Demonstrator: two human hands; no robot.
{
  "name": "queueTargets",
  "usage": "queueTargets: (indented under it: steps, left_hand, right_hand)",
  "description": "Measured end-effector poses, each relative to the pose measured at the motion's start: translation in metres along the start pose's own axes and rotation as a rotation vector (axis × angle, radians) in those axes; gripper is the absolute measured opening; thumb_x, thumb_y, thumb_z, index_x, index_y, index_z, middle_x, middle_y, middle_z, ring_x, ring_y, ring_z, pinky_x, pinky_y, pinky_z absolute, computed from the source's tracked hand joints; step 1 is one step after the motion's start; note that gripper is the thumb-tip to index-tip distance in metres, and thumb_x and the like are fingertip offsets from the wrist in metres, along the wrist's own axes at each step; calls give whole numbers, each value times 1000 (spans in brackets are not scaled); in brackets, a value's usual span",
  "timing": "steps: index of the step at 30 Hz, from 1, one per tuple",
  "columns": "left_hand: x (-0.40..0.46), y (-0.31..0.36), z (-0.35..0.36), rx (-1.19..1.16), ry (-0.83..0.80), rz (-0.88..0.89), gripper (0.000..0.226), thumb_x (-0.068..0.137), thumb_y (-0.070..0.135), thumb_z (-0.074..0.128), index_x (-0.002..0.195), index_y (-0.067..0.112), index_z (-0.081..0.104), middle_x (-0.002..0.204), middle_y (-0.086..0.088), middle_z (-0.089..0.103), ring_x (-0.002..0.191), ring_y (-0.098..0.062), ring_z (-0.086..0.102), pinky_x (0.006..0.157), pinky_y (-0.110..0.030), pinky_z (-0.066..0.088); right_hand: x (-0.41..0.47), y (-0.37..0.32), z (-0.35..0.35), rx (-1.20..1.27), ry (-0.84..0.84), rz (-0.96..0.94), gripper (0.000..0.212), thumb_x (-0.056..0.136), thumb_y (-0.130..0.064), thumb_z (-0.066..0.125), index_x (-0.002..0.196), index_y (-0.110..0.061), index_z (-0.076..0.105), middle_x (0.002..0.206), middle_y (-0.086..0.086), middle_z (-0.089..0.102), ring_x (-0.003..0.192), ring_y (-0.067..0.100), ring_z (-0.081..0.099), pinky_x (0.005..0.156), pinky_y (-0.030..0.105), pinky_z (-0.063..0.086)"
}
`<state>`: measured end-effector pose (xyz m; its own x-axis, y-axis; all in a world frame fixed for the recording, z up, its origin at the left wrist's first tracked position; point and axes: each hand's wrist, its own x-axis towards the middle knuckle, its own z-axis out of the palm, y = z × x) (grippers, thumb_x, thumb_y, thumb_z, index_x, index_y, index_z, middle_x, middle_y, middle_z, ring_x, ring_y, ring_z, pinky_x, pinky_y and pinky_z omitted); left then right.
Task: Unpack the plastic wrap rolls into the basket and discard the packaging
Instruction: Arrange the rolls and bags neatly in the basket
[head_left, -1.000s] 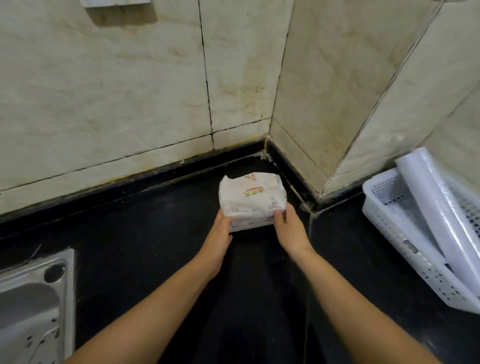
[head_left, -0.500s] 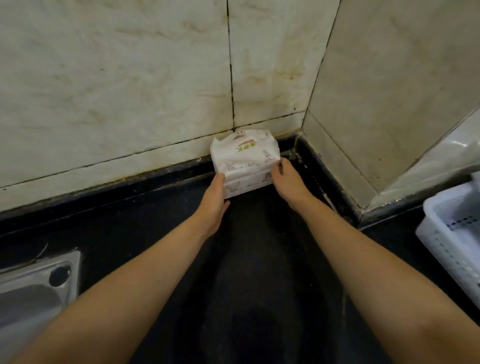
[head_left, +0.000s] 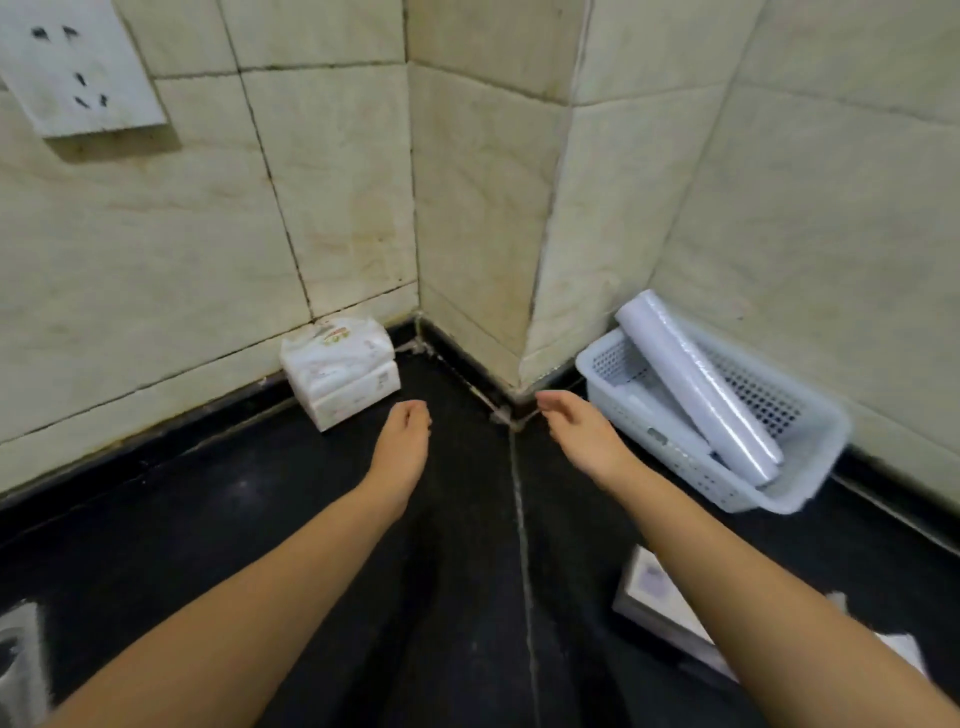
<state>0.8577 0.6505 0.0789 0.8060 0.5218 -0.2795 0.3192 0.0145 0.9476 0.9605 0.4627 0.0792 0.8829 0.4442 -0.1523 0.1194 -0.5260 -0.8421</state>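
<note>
both hands, left hand and right hand, seemingly loosely curled, holding nothing.

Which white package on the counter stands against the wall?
The tissue pack left of the corner, with red and green print, touches the wall. The flat box under the right forearm lies away from it.

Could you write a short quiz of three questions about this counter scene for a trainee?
1. True or false: the left hand grips the tissue pack.
2. Where does the plastic wrap roll lie? A) in the white basket B) on the counter C) in the sink
3. Fill in: the tissue pack stands against the ____.

Key: 1 false, it holds nothing, like the right hand; 2 A; 3 wall.
</note>
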Motion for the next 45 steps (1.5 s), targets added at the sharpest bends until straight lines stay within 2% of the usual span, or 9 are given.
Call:
queueTargets:
  steps: [4, 10, 15, 19, 27, 33, 36, 42, 45]
  left_hand:
    - [-25, 8, 78, 171, -201, 132, 25, 96, 25, 38, 112, 19, 56, 115, -4, 59, 105, -17, 55, 96, -38, 45]
    - [-17, 23, 166, 328, -402, 270, 23, 90, 10, 43, 94, 21, 63, 99, -3, 68, 97, -16, 60, 87, -30, 46]
    - [27, 45, 230, 514, -437, 479, 21, 91, 16, 43, 91, 23, 63, 98, 2, 65, 93, -15, 58, 79, -28, 44]
    - [70, 48, 264, 935, -569, 536, 31, 93, 17, 39, 115, 13, 60, 119, -8, 62, 105, -23, 56, 93, -41, 46]
    - [129, 48, 293, 1343, -801, 428, 49, 84, 10, 39, 127, 30, 51, 131, -6, 54, 108, -25, 55, 93, -41, 47]
    - [142, 39, 300, 1264, -897, 533, 16, 82, 16, 49, 79, 32, 50, 91, 2, 60, 84, -20, 58, 80, -37, 50]
    - [142, 40, 298, 1184, -814, 661, 24, 83, 16, 52, 63, 27, 44, 73, 4, 51, 76, -21, 55, 69, -36, 44]
    - [151, 43, 285, 609, -641, 661, 15, 83, 12, 61, 95, 15, 53, 87, 4, 57, 81, -12, 55, 69, -18, 43]
    - [162, 45, 282, 904, -685, 595, 18, 85, 14, 56, 102, 14, 63, 104, 0, 66, 97, -15, 59, 80, -22, 42]
  right_hand:
    - [-40, 36, -59, -80, 205, 65, 36, 94, -7, 39, 124, -15, 57, 130, 4, 59, 120, 16, 52, 104, 28, 37]
    - [-37, 87, -128, -151, 362, 168, 41, 93, -3, 33, 125, -10, 58, 132, 8, 58, 103, 21, 58, 85, 26, 43]
    - [6, 116, -150, -299, 135, 184, 39, 95, -5, 34, 128, -6, 53, 132, 10, 56, 120, 26, 52, 94, 27, 39]
    - [38, 128, -142, -543, -74, 197, 11, 95, -11, 38, 92, -7, 48, 91, 12, 54, 87, 28, 55, 71, 31, 37]
    - [47, 139, -137, -687, -49, 177, 51, 90, -32, 53, 134, -10, 41, 120, 15, 61, 103, 30, 59, 90, 41, 50]
    - [39, 139, -149, -634, -34, 101, 26, 90, -17, 48, 113, -6, 50, 105, 18, 65, 88, 31, 62, 69, 31, 46]
    - [35, 134, -153, -659, -7, 85, 25, 91, -13, 46, 115, -7, 50, 100, 18, 65, 84, 31, 62, 70, 36, 50]
    - [21, 119, -199, -526, 201, 46, 22, 95, -15, 43, 111, -16, 57, 76, 1, 64, 57, 15, 55, 56, 32, 52]
    - [15, 122, -222, -435, 296, 88, 13, 93, -14, 45, 95, -17, 57, 65, -2, 54, 51, 12, 46, 43, 16, 35]
